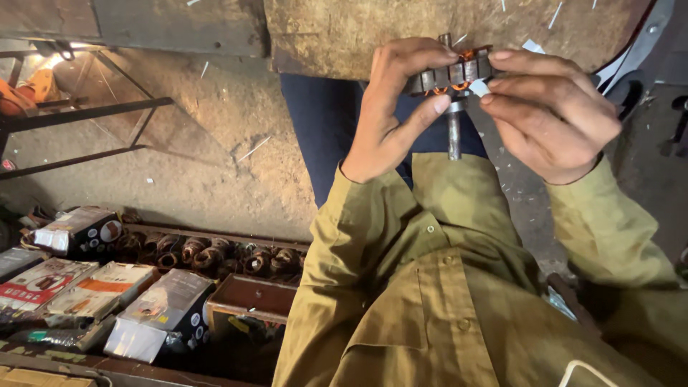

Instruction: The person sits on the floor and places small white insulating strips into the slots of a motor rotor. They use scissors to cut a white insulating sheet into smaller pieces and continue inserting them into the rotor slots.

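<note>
Though fingers hide much of it, the motor armature [450,77] is pinched by both hands. The left hand [393,107] grips its core; the right hand [552,118] holds a white slip [479,88], partly covered.

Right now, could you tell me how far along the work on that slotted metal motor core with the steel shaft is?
Copper winding already shows in the slotted metal motor core. In hand: the left hand steadies it while the right hand presses a small white strip into a slot. How many slots remain is hidden.

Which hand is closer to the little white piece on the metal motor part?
The right hand. Its fingertips pinch the white piece, while the left hand grips the motor part on the other side.
</note>
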Tool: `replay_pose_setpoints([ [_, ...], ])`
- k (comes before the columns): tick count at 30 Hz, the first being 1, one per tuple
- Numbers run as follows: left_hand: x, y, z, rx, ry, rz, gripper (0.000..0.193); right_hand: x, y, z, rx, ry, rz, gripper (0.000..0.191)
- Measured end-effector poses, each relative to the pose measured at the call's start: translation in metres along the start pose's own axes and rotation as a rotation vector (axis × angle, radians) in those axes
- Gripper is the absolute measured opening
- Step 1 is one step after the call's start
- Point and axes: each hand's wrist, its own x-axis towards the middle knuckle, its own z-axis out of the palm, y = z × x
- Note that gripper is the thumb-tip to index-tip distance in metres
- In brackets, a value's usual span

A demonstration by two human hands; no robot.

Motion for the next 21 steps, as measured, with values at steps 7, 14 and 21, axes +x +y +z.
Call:
replay_pose_setpoints([
  [7, 0.002, 0.006, -0.005, -0.007, 0.009, -0.043, 0.041, -0.007, 0.004, 0.0, -0.069, -0.071, -0.096, 0.015],
  [14, -0.001, 0.006, 0.011, -0.003, 0.126, -0.086, 0.036, -0.009, 0.007, 0.0, 0.04, -0.065, 0.035, 0.012],
  [21, -0.004, 0.006, 0.012, -0.001, 0.137, -0.081, 0.038, 0.002, -0.002, -0.004, -0.039, -0.121, 0.03, 0.014],
])
